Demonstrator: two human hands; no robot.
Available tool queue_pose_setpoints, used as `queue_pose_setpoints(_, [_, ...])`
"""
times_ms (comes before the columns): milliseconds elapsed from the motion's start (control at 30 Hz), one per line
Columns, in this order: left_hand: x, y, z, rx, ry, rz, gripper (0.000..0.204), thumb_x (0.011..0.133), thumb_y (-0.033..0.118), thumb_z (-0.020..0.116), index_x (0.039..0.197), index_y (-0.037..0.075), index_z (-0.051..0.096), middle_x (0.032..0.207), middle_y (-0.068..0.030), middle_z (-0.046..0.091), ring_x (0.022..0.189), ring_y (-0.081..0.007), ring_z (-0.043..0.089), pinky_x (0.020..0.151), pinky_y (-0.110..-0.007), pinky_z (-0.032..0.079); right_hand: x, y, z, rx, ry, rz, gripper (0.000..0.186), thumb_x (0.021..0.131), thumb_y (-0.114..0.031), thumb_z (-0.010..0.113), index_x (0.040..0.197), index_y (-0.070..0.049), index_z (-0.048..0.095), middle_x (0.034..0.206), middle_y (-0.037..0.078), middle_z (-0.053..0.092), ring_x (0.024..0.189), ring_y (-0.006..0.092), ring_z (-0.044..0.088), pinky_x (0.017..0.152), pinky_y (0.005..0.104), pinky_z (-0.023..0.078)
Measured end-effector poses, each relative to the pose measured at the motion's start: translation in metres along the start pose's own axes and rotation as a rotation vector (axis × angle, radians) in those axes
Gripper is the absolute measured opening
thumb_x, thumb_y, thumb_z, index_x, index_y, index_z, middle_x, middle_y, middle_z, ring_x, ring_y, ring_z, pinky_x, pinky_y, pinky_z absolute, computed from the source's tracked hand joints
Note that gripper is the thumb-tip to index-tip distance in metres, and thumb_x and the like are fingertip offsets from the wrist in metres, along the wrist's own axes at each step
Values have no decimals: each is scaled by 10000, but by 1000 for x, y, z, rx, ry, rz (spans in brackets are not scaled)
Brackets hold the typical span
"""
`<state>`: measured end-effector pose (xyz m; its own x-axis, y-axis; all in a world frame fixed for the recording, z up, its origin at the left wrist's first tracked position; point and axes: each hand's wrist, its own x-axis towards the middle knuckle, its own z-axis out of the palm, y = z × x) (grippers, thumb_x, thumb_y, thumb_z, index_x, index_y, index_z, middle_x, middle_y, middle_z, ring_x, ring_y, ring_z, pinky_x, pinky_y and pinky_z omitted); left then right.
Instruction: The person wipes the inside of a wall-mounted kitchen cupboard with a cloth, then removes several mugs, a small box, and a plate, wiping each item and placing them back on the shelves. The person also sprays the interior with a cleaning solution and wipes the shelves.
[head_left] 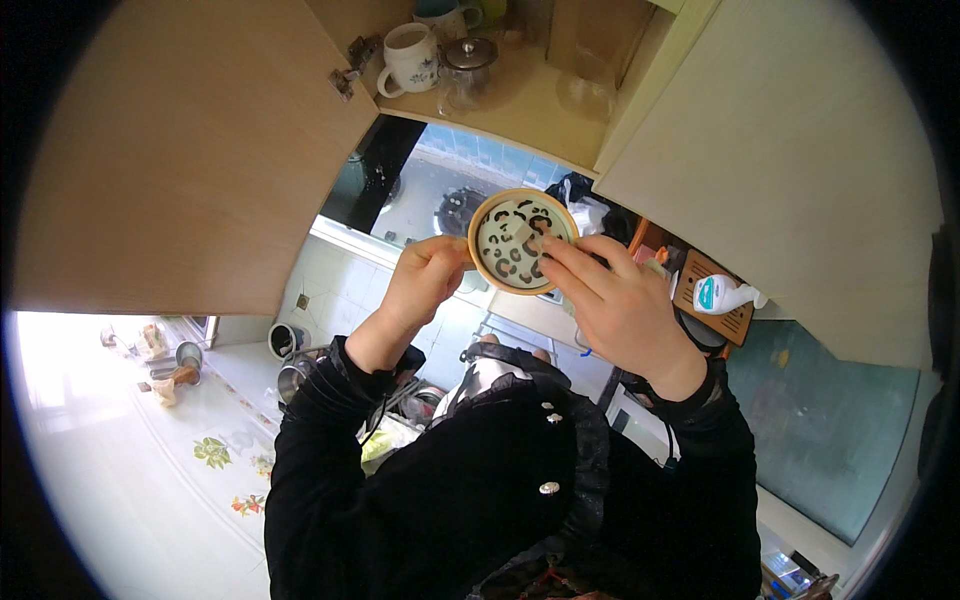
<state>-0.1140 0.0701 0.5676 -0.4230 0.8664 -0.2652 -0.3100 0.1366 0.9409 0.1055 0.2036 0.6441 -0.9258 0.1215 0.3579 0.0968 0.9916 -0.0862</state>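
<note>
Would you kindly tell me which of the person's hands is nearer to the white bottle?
Right. The right hand is a little to the left of the white bottle; the left hand is much farther left.

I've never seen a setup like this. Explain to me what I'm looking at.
There is no machine here: these are a person's own bare hands, in black sleeves. The single picture comes from a wide fisheye camera worn on the head and looking down, so straight edges bend near the rim.

The left hand grips the side of a round, leopard-spotted cup, apparently lidded, with a tan rim. The fingers of the right hand rest on its top; the thumb is hidden.

Beyond the hands is an open cabinet shelf, bearing a white mug and a glass vessel with a metal lid. Lower down to the right, a white bottle is at a brown slotted tray.
</note>
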Motion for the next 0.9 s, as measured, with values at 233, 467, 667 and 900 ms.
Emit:
queue_pose_setpoints(233, [-5,47,0,18,81,80,258,924,198,516,844,0,661,558,15,467,451,-60,339,411,-219,254,2,4,-27,223,387,118,388,699,28,587,1078,-23,652,1131,148,636,929,321,614,816,396,493])
queue_pose_setpoints(467, [-1,178,-21,-61,183,486,310,968,284,448,927,27,616,576,11,429,431,-78,330,387,-237,220,-9,-2,-39,336,418,156,272,722,34,590,978,-10,671,1037,123,667,871,295,631,772,373,497])
queue_pose_setpoints(667, [45,302,-13,-136,223,687,292,943,366,540,770,140,475,648,49,364,464,-60,275,403,-215,181,-23,-3,-36,326,444,202,239,729,36,598,946,-19,681,998,111,680,859,272,637,755,359,498])
queue_pose_setpoints(900, [103,351,14,-167,97,662,255,912,285,551,759,92,481,643,10,397,494,-97,298,424,-262,206,-37,-4,-37,323,494,306,234,726,60,602,928,-22,689,953,118,678,818,286,637,724,352,509])
